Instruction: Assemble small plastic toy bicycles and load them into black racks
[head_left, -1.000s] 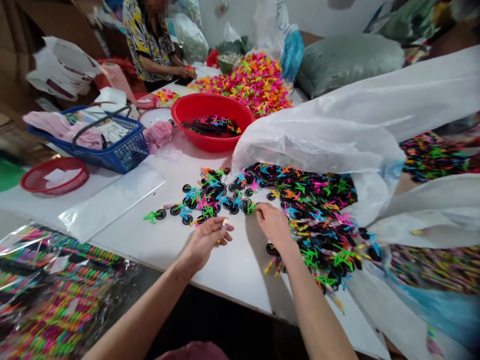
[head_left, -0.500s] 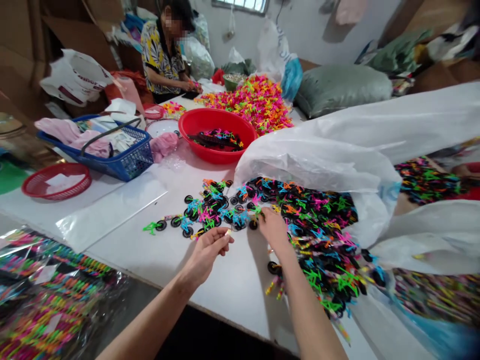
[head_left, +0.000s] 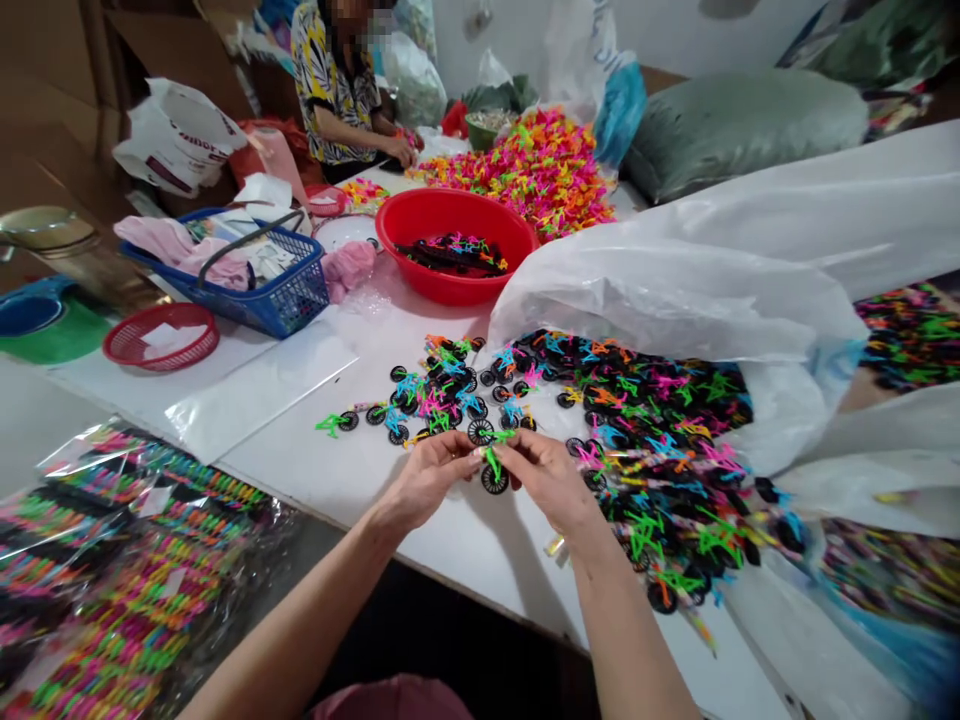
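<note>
Both hands meet over the white table near its front edge. My right hand (head_left: pixel 541 475) pinches a small green toy bicycle (head_left: pixel 493 462) with black wheels, one wheel above the fingers and one below. The fingertips of my left hand (head_left: pixel 435 476) are pressed together against the same green bicycle from the left. Just behind the hands lies a small heap of colourful toy bicycles (head_left: pixel 439 390). To the right spreads a larger pile of toy bicycles (head_left: pixel 652 400), partly under clear plastic.
A red basin (head_left: pixel 457 290) holds more parts. At the left stand a blue basket (head_left: pixel 300 285) and a red basket (head_left: pixel 161 362). Packed bags (head_left: pixel 142 560) lie lower left. A person (head_left: pixel 337 100) works beside a bright pile (head_left: pixel 540 180). A green sack (head_left: pixel 742 125) lies behind.
My right hand has come from the pile's edge towards my left hand with a green bicycle. Both hands now touch it. The view has shifted, and the other person's hand has moved.
</note>
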